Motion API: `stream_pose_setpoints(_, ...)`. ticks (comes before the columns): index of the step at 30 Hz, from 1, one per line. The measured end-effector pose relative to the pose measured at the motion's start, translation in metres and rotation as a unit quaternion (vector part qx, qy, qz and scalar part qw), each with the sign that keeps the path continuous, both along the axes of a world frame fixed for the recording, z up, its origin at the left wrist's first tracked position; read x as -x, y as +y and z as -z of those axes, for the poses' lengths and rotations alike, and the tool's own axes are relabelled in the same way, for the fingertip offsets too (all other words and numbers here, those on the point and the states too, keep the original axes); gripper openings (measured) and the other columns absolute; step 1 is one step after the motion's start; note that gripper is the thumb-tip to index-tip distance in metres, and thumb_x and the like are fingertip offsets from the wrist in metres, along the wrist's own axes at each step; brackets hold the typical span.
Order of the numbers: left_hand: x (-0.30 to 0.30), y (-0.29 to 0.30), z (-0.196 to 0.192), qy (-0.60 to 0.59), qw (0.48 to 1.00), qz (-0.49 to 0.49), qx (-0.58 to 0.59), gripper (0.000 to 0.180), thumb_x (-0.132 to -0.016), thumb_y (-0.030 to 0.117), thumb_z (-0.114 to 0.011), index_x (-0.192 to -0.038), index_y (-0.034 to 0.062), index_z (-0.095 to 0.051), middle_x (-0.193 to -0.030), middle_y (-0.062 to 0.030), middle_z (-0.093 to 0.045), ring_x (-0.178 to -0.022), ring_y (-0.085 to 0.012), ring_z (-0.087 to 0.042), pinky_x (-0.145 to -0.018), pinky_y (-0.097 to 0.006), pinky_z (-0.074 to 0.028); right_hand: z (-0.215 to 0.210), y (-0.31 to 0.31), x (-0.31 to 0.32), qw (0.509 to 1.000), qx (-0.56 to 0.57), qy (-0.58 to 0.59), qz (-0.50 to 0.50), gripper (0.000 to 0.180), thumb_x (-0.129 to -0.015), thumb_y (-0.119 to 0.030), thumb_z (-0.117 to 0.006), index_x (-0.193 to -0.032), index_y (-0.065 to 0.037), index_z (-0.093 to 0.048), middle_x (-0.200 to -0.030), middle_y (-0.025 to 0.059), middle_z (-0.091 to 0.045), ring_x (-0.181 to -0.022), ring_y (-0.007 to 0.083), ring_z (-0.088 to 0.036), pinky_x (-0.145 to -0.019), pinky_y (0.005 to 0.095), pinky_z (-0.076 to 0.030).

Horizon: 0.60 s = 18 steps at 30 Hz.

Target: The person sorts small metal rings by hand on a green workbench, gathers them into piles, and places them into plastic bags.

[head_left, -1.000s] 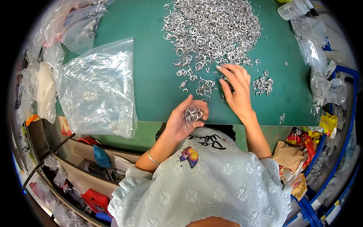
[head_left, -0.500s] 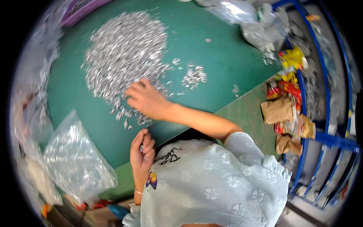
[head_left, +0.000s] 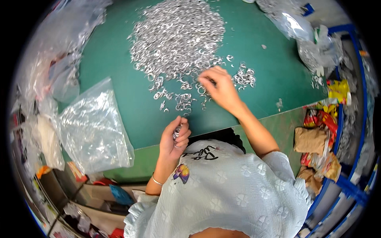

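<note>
Left hand (head_left: 170, 139) since curled up, clasping rings (head_left: 177, 131)

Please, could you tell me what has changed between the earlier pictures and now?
Since the first picture, the left hand has curled its fingers around the silvery rings in its palm. The right hand has drawn its fingers together; any grip is unclear. The camera view has turned. The ring heap, small pile at right and clear bag stayed in place.
</note>
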<state>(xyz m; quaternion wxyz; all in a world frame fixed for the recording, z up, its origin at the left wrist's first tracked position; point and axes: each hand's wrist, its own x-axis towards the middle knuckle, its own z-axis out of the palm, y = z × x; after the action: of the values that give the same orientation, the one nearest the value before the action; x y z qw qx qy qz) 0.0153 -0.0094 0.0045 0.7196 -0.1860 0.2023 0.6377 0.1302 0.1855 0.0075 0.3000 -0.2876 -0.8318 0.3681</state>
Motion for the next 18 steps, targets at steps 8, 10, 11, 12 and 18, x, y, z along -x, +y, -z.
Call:
stream_pose_setpoints(8,-0.011,0.006,-0.011,0.139,0.989,0.016,0.049,0.026,-0.093,0.012,-0.055,-0.113,-0.0037,-0.057,-0.081,-0.0038,-0.053,-0.058,-0.0046,-0.041,-0.037,-0.015,-0.025,-0.011,-0.005,-0.028,0.988,-0.085,-0.126,0.014,0.006,-0.078,-0.010,-0.068,-0.081,-0.007,-0.064,-0.087,0.0039,-0.060,-0.083,0.0232,-0.052,-0.076,0.0351,-0.036)
stream_pose_setpoints(10,-0.011,0.002,-0.008,0.164,0.986,0.025,0.034,0.024,-0.094,0.013,-0.054,-0.110,-0.0035,-0.058,-0.077,-0.0029,-0.052,-0.055,-0.0042,-0.040,-0.037,-0.015,-0.024,-0.013,-0.005,-0.033,0.982,-0.120,-0.136,0.042,0.010,-0.075,-0.009,-0.069,-0.083,-0.007,-0.064,-0.090,0.0047,-0.059,-0.085,0.0243,-0.051,-0.075,0.0352,-0.035)
stream_pose_setpoints(11,-0.011,0.001,-0.007,0.176,0.984,0.031,0.025,0.023,-0.094,0.014,-0.054,-0.108,-0.0034,-0.059,-0.076,-0.0024,-0.052,-0.054,-0.0040,-0.039,-0.037,-0.015,-0.024,-0.014,-0.006,-0.035,0.982,-0.123,-0.136,0.047,0.010,-0.075,-0.008,-0.069,-0.084,-0.007,-0.064,-0.090,0.0047,-0.059,-0.085,0.0244,-0.051,-0.075,0.0354,-0.036)
stream_pose_setpoints(12,-0.011,0.000,-0.005,0.168,0.985,0.034,0.008,0.023,-0.095,0.016,-0.053,-0.106,-0.0032,-0.060,-0.074,-0.0021,-0.051,-0.053,-0.0041,-0.038,-0.036,-0.016,-0.024,-0.014,-0.008,-0.037,0.981,-0.127,-0.135,0.052,0.011,-0.075,-0.008,-0.069,-0.084,-0.007,-0.064,-0.089,0.0046,-0.058,-0.085,0.0245,-0.051,-0.075,0.0356,-0.036)
stream_pose_setpoints(18,-0.007,-0.007,0.011,0.001,0.997,0.022,-0.078,0.027,-0.097,0.022,-0.049,-0.102,-0.0026,-0.060,-0.078,-0.0055,-0.052,-0.058,-0.0087,-0.043,-0.039,-0.019,-0.029,-0.011,-0.023,-0.039,0.980,-0.135,-0.142,-0.040,0.024,-0.075,-0.008,-0.069,-0.099,-0.008,-0.064,-0.113,0.0065,-0.057,-0.107,0.0272,-0.050,-0.091,0.0377,-0.034)
